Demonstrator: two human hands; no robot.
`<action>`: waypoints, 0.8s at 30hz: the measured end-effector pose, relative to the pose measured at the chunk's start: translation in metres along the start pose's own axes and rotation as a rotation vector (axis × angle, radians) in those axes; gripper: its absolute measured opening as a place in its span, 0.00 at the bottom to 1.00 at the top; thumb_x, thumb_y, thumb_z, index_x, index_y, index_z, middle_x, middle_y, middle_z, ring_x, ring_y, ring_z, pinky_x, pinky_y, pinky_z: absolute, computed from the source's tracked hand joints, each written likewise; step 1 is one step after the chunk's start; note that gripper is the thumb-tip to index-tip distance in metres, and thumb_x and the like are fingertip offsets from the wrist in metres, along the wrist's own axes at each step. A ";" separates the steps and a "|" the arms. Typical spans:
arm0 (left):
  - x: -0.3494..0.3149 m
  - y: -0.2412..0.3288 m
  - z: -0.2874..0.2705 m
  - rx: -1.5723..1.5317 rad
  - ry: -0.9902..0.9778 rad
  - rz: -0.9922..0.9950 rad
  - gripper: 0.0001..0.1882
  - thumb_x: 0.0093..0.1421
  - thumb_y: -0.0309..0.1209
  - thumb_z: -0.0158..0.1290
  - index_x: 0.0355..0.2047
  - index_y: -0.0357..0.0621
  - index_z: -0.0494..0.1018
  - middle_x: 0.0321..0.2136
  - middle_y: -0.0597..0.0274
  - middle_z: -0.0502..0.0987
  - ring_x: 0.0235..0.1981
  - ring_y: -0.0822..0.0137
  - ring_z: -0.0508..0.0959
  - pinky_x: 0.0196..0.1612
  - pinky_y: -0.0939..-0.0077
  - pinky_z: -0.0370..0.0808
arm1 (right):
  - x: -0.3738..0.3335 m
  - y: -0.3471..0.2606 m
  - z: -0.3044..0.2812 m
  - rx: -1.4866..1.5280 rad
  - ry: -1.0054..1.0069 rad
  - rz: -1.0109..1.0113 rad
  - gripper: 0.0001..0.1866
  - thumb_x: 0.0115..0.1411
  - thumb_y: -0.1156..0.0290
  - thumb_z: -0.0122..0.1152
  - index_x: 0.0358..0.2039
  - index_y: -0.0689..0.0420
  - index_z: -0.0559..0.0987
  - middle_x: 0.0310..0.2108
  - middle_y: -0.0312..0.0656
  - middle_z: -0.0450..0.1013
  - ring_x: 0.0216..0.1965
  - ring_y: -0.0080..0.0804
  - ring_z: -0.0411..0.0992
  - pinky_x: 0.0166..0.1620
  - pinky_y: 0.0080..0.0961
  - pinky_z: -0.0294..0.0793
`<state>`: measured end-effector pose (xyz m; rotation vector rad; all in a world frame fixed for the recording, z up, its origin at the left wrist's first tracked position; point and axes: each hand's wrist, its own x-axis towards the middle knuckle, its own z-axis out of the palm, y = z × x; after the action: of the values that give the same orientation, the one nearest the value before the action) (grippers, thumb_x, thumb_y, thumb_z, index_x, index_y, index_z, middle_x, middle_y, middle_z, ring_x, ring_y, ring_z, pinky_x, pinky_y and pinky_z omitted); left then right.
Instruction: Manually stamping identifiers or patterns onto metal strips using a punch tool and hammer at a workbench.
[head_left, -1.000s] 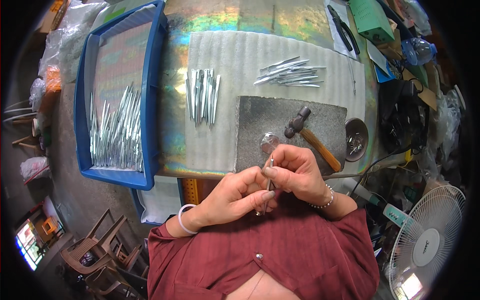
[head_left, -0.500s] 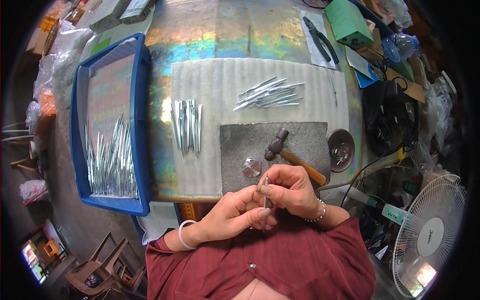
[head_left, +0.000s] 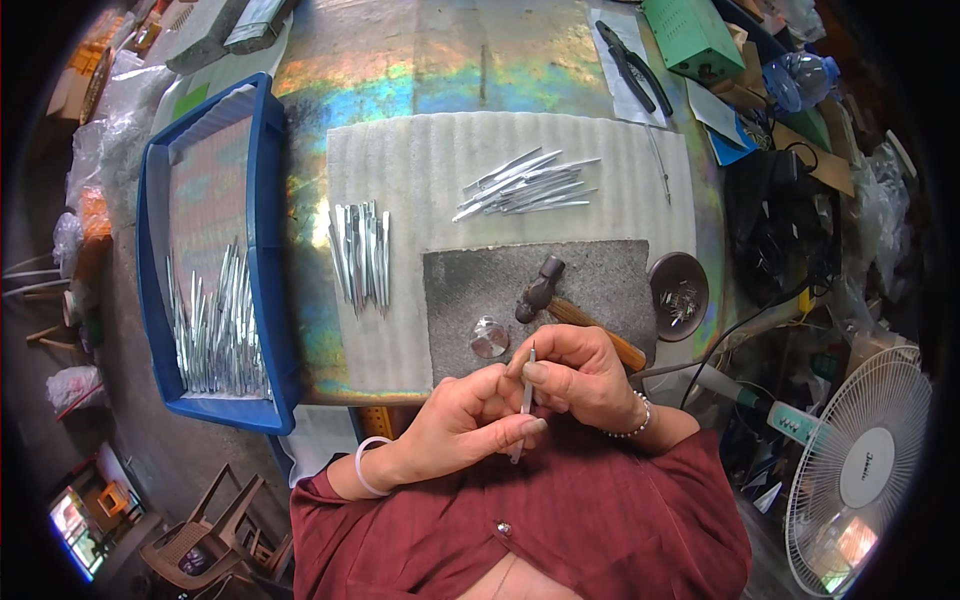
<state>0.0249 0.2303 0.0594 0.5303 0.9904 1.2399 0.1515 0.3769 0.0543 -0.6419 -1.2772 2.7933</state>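
A slim silver metal rod (head_left: 527, 398) with a narrow tip stands nearly upright between my hands, close to my chest. My left hand (head_left: 465, 415) pinches its lower part between thumb and fingers. Higher up, my right hand (head_left: 582, 380) closes thumb and forefinger round it near the tip. Just beyond my hands, a ball-peen hammer (head_left: 541, 290) with a wooden handle lies on a dark grey slab (head_left: 465, 275). A shiny round metal piece (head_left: 489, 338) sits on the slab too. Similar silver rods form a bundle (head_left: 362, 255) and a loose pile (head_left: 530, 183).
White foam sheeting (head_left: 400, 150) covers the bench under both groups. At left, a blue tray (head_left: 266, 200) holds many rods (head_left: 225, 340). A dark bowl (head_left: 663, 270) of small metal bits stands right of the slab. Black-handled pliers (head_left: 635, 70) lie farther back; a fan (head_left: 865, 465) is at right.
The rod's lower end has swung a little to the left, and my left fingers have shifted slightly on it. Both hands keep their grip. The bench view has moved slightly left.
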 end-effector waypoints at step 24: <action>-0.002 0.002 -0.002 0.527 0.097 0.114 0.07 0.57 0.24 0.57 0.31 0.38 0.68 0.16 0.64 0.75 0.19 0.76 0.77 0.21 0.82 0.70 | -0.004 0.005 0.003 -0.062 0.083 0.033 0.07 0.62 0.72 0.56 0.37 0.62 0.74 0.22 0.33 0.72 0.19 0.11 0.64 0.20 0.10 0.61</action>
<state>0.0221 0.2284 0.0612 0.9527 1.3960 1.1077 0.1547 0.3708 0.0533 -0.7797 -1.3542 2.7303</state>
